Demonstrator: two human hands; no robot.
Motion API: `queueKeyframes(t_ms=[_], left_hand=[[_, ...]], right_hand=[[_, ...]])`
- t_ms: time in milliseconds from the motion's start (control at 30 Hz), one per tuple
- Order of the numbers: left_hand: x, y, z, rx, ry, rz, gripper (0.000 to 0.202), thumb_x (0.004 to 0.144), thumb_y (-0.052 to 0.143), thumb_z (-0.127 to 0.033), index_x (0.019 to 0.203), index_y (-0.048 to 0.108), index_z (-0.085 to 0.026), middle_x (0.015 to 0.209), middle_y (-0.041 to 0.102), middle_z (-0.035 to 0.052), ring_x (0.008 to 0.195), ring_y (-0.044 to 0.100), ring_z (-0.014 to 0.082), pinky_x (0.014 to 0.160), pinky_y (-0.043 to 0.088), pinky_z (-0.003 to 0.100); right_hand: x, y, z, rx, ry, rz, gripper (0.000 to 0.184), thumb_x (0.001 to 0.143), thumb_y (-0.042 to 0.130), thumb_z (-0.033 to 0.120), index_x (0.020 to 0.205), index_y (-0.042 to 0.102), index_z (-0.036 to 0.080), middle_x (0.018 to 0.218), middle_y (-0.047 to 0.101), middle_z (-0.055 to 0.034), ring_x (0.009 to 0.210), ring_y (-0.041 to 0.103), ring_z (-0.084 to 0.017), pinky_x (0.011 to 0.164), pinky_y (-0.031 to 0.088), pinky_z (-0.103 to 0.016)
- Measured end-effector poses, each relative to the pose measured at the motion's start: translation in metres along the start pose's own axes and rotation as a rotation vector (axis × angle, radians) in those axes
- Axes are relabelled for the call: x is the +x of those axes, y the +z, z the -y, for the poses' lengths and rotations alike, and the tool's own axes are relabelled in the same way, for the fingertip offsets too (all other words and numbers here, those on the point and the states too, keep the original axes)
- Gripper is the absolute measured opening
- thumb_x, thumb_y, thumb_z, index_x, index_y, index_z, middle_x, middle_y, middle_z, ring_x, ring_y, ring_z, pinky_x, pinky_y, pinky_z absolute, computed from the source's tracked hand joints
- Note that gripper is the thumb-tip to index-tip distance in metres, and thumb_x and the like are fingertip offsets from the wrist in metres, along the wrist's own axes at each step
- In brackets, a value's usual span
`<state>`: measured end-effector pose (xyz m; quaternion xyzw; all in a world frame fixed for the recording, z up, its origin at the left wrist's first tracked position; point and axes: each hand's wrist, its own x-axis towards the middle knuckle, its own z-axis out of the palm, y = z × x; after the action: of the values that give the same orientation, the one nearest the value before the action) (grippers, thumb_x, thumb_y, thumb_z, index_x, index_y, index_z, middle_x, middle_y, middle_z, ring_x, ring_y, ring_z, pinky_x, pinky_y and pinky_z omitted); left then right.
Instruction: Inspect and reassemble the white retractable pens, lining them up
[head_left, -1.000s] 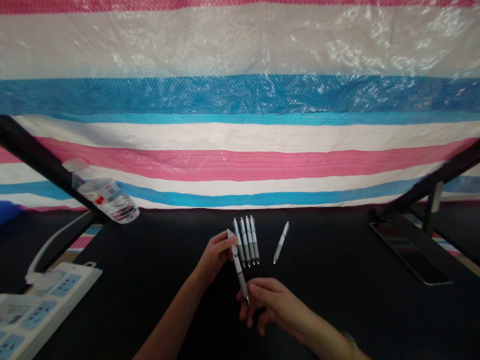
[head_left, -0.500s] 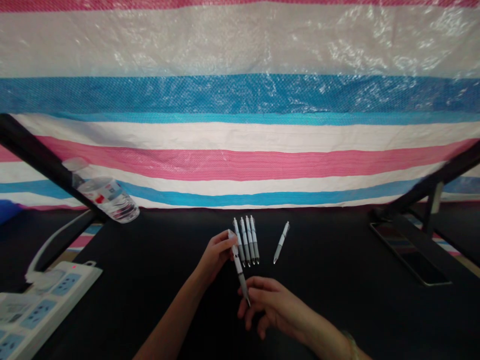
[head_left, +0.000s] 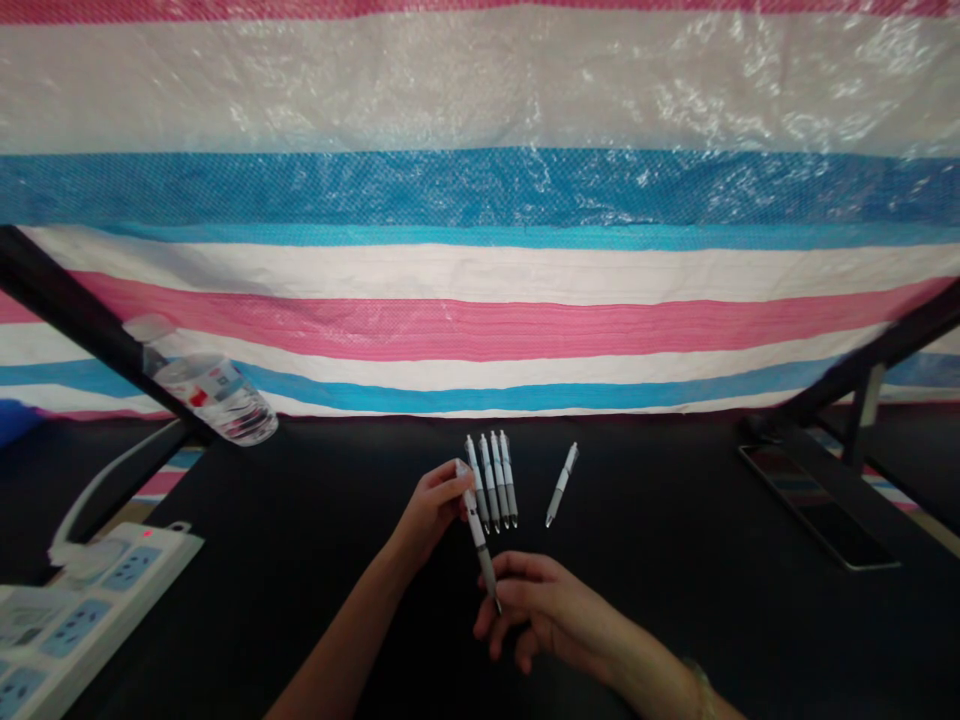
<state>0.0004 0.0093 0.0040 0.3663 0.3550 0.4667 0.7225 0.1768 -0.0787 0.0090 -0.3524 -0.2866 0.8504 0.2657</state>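
Head view: left hand (head_left: 426,512), right hand (head_left: 546,597) pinch pen (head_left: 477,530); four pens (head_left: 499,480) beside; phone (head_left: 817,506) apart.

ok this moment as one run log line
left hand: holding pen near top | right hand: at pen tip | table: four pens in row, lone pen apart

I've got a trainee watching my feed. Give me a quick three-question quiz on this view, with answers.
1. How many pens lie side by side in the row?
2. True or false: the lone pen lies between that row and the phone.
3. The held pen, gripped by the left hand, has its tip nearest:
A) the phone
B) the right hand
C) the bottle

Key: 1. Four; 2. True; 3. B
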Motion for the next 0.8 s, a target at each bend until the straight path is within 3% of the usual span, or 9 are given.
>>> queueKeyframes(t_ms=[100, 233, 400, 467, 633, 800], left_hand=[[-0.0003, 0.0006, -0.0007, 0.006, -0.008, -0.004, 0.024, 0.072, 0.077, -0.030, 0.065, 0.059, -0.015, 0.057, 0.051, -0.0026, 0.050, 0.044, 0.0089, 0.049, 0.036, 0.020], [-0.0005, 0.0003, -0.0005, -0.004, -0.008, -0.007, 0.024, 0.072, 0.077, -0.030, 0.065, 0.059, -0.015, 0.058, 0.051, -0.0025, 0.051, 0.044, 0.0090, 0.049, 0.035, 0.020], [-0.0005, 0.0001, 0.0000, -0.014, -0.011, -0.009, 0.023, 0.072, 0.076, -0.028, 0.065, 0.059, -0.015, 0.057, 0.050, -0.0033, 0.051, 0.043, 0.0090, 0.049, 0.035, 0.021], [-0.0008, 0.0010, -0.0009, -0.012, -0.016, -0.014, 0.023, 0.071, 0.077, -0.029, 0.065, 0.059, -0.015, 0.057, 0.050, -0.0031, 0.051, 0.043, 0.0090, 0.049, 0.035, 0.021], [-0.0014, 0.0026, -0.0027, -0.013, -0.009, -0.025, 0.023, 0.071, 0.076, -0.028, 0.065, 0.058, -0.015, 0.057, 0.051, -0.0027, 0.050, 0.043, 0.0090, 0.049, 0.035, 0.021], [-0.0017, 0.0023, -0.0016, 0.000, -0.008, -0.011, 0.023, 0.072, 0.075, -0.029, 0.066, 0.058, -0.015, 0.057, 0.052, -0.0026, 0.050, 0.043, 0.0092, 0.048, 0.034, 0.021]], right_hand=[[0.0002, -0.0008, -0.0009, -0.023, 0.007, 0.015, 0.048, 0.078, 0.069, 0.053, 0.097, 0.058, 0.010, 0.080, 0.073, -0.0129, 0.065, 0.068, -0.018, 0.047, 0.042, -0.021], [-0.0004, -0.0003, -0.0001, -0.028, 0.008, 0.014, 0.046, 0.072, 0.077, 0.045, 0.097, 0.053, 0.015, 0.081, 0.074, -0.0108, 0.066, 0.068, -0.019, 0.048, 0.042, -0.020], [-0.0020, 0.0018, 0.0020, -0.041, 0.024, 0.028, 0.047, 0.077, 0.070, 0.049, 0.101, 0.058, 0.011, 0.086, 0.074, -0.0140, 0.067, 0.069, -0.019, 0.048, 0.042, -0.021], [-0.0025, 0.0020, 0.0024, -0.043, 0.025, 0.028, 0.045, 0.074, 0.074, 0.047, 0.097, 0.056, 0.013, 0.084, 0.073, -0.0129, 0.066, 0.069, -0.019, 0.048, 0.043, -0.020], [-0.0022, -0.0014, 0.0005, -0.006, 0.023, 0.059, 0.045, 0.078, 0.071, 0.044, 0.106, 0.054, 0.013, 0.088, 0.074, -0.0131, 0.064, 0.071, -0.019, 0.046, 0.045, -0.020], [0.0018, -0.0066, -0.0052, -0.041, 0.038, 0.064, 0.041, 0.076, 0.074, 0.043, 0.093, 0.048, 0.017, 0.076, 0.073, -0.0077, 0.052, 0.069, -0.016, 0.041, 0.041, -0.016]])
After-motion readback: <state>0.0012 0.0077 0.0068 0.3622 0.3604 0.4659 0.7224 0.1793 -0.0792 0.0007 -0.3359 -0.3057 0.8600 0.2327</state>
